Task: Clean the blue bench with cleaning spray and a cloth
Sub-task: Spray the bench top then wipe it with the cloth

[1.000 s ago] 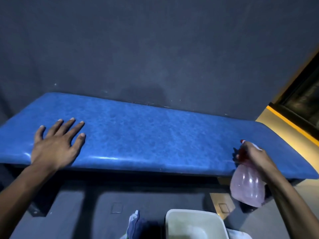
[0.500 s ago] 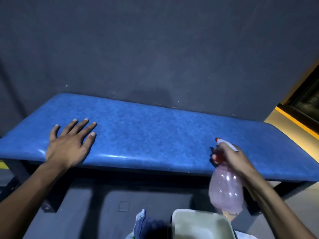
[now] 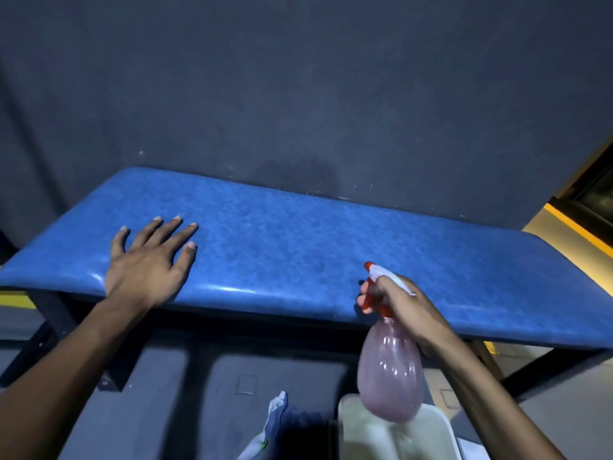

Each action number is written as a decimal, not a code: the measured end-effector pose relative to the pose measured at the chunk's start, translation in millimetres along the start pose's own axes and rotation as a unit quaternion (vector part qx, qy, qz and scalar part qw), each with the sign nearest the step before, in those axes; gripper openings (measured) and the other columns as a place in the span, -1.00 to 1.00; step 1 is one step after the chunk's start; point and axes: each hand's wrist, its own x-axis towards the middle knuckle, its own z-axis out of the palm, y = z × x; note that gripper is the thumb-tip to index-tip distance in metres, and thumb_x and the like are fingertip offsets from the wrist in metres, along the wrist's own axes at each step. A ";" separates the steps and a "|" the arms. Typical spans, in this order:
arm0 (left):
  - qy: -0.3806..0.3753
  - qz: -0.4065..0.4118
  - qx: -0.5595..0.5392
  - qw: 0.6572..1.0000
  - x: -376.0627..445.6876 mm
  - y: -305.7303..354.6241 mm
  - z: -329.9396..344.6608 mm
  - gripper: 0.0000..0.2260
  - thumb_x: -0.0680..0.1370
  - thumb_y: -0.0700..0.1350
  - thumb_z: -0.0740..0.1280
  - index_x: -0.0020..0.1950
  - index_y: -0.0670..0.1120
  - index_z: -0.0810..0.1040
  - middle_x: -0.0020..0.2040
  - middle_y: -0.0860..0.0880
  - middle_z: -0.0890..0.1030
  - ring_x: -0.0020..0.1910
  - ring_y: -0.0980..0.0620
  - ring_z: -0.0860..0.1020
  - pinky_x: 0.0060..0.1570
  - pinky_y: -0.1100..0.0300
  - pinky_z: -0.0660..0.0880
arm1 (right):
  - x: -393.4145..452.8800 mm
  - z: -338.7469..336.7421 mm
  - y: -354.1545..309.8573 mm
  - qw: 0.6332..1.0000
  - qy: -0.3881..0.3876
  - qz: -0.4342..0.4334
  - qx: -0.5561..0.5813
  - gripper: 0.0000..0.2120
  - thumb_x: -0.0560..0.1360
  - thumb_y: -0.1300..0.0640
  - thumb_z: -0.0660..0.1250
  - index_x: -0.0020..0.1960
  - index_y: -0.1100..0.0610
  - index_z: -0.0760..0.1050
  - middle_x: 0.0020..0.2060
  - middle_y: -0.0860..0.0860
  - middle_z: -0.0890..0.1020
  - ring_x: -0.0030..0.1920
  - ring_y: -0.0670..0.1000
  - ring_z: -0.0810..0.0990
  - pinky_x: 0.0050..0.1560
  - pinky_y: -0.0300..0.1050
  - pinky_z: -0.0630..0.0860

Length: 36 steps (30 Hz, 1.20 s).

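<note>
Head view: blue bench point(image 3: 331, 247) stretching across the frame against a dark wall point(image 3: 298, 78)
Step in hand: spraying, by the look of it; no wiping yet
Left hand point(image 3: 149, 270): flat on the bench near its left end, fingers straight and spread, holding nothing
Right hand point(image 3: 404, 307): wrapped round the neck of the spray bottle point(image 3: 389, 373), fingers curled at the red trigger
Nozzle: red tip aimed up and left, toward the middle of the bench top
Bottle position: hanging just off the front edge of the bench, right of centre, pinkish body low over a pale tub point(image 3: 398, 436)
Gap between hands: well apart, open blue seat between them
Cloth point(image 3: 275, 423): bunched fabric at bottom centre, just left of the tub, probably the wiper; touched by neither hand
Next move: likely a trigger squeeze or two across the middle, then bottle down and a reach for the cloth
Wetness on the seat: too mottled to tell
</note>
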 end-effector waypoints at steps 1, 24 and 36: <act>-0.001 0.000 0.001 1.000 0.2 0.3 0.4 -0.46 0.61 0.29 -0.14 0.55 0.30 0.27 0.60 0.20 0.26 0.61 0.11 0.15 0.54 -0.12 -0.05 | 2.6 1.5 -0.2 1.000 -0.002 -0.005 -0.008 -0.86 0.57 0.04 0.32 0.02 0.05 0.62 -0.24 0.05 0.66 -0.17 0.14 0.61 0.03 0.12 0.53; -0.006 0.006 -0.003 1.000 -4.3 1.6 -0.8 -0.46 0.61 0.30 -0.15 0.56 0.29 0.26 0.60 0.19 0.27 0.61 0.11 0.15 0.52 -0.10 -0.08 | -33.6 -62.1 37.3 0.977 0.139 -0.002 -0.160 -0.67 0.42 -0.28 0.16 0.03 -0.19 0.58 -0.15 -0.07 0.72 0.02 0.06 0.67 0.26 0.13 0.50; -0.021 -0.014 -0.010 1.000 -2.2 3.9 -5.8 -0.43 0.59 0.29 -0.16 0.56 0.27 0.27 0.62 0.15 0.25 0.61 0.08 0.13 0.55 -0.13 -0.08 | -75.7 -13.4 38.1 0.969 0.047 -0.168 -0.174 -0.85 0.49 0.04 0.52 -0.15 0.02 0.56 -0.39 -0.02 0.65 -0.38 -0.11 0.57 -0.30 -0.14 0.44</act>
